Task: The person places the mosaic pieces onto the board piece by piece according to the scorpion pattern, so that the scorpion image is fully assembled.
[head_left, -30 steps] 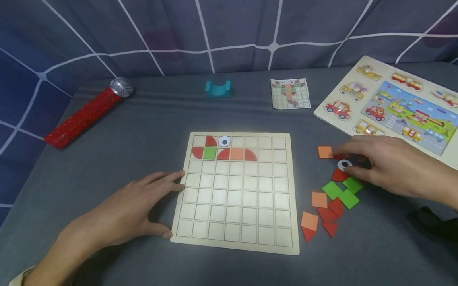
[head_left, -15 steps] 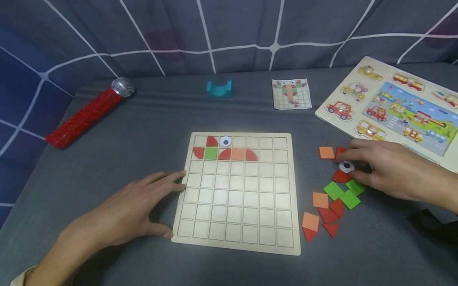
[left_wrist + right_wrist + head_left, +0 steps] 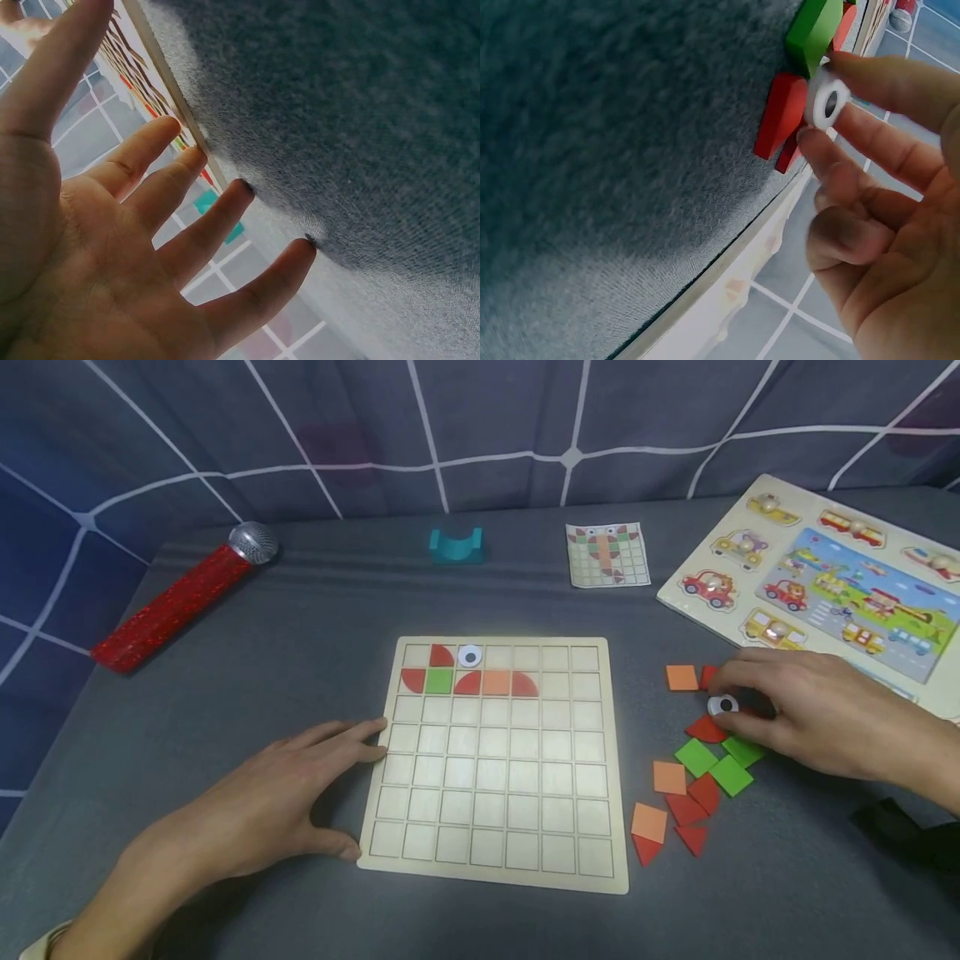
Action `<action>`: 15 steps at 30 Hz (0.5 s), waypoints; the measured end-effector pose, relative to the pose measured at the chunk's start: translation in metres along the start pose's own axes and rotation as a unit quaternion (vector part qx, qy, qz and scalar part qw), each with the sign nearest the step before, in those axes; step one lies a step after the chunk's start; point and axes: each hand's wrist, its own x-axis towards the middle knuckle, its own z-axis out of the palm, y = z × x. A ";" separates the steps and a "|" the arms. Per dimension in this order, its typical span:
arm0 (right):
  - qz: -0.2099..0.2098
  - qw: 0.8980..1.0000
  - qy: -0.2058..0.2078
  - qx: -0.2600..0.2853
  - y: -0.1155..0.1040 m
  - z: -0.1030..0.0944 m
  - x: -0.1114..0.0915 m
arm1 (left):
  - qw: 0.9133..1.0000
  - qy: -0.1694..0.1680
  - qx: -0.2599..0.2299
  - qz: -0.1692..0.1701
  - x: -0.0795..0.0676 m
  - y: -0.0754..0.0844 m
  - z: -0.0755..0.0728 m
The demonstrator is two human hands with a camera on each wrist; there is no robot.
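Observation:
My left hand (image 3: pixel 277 802) lies at the left edge of a wooden grid board (image 3: pixel 495 777), fingers spread and straight, fingertips and thumb touching its rim. In the board's top two rows sit red quarter-circle tiles (image 3: pixel 468 683), a green square (image 3: pixel 438 681), an orange square (image 3: pixel 496 683) and a round googly-eye piece (image 3: pixel 470 656). My right hand (image 3: pixel 817 714) is over the loose tiles right of the board. Its thumb and fingers pinch another googly-eye piece (image 3: pixel 828 103), close above the table. Red tiles (image 3: pixel 781 116) and a green tile (image 3: pixel 812 34) lie just beside it.
Several loose orange (image 3: pixel 670 777), green (image 3: pixel 730 776) and red tiles (image 3: pixel 686 810) lie right of the board. Behind stand a small pattern card (image 3: pixel 607 556), a teal arch block (image 3: pixel 456 547) and a red microphone (image 3: pixel 180 602). A vehicle puzzle (image 3: pixel 825 577) lies at the back right.
My right fingertips have shifted slightly and closed in around the loose googly-eye piece. A red tile beside it has slid a little left. The left hand and board have stayed put.

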 end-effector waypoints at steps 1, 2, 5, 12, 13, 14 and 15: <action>0.001 1.000 0.002 0.000 -0.001 -0.001 0.000 | 1.000 0.000 0.000 0.000 0.000 0.000 0.000; -0.001 1.000 0.008 -0.002 -0.002 -0.001 -0.001 | 1.000 0.000 0.000 0.001 0.000 0.000 0.000; -0.023 0.999 0.038 0.002 -0.006 -0.004 -0.001 | 1.000 0.004 0.002 0.003 -0.001 0.000 0.000; -0.087 0.992 0.084 0.028 -0.024 -0.009 0.008 | 1.000 0.007 0.004 0.005 0.000 0.000 0.001; -0.095 0.991 0.086 0.034 -0.027 -0.009 0.010 | 1.000 0.007 0.004 0.005 0.000 0.000 0.001; -0.103 0.990 0.090 0.039 -0.030 -0.010 0.013 | 1.000 0.008 0.004 0.007 0.000 0.000 0.001; -0.112 0.988 0.093 0.043 -0.034 -0.011 0.015 | 1.000 0.009 0.004 0.008 0.000 0.000 0.001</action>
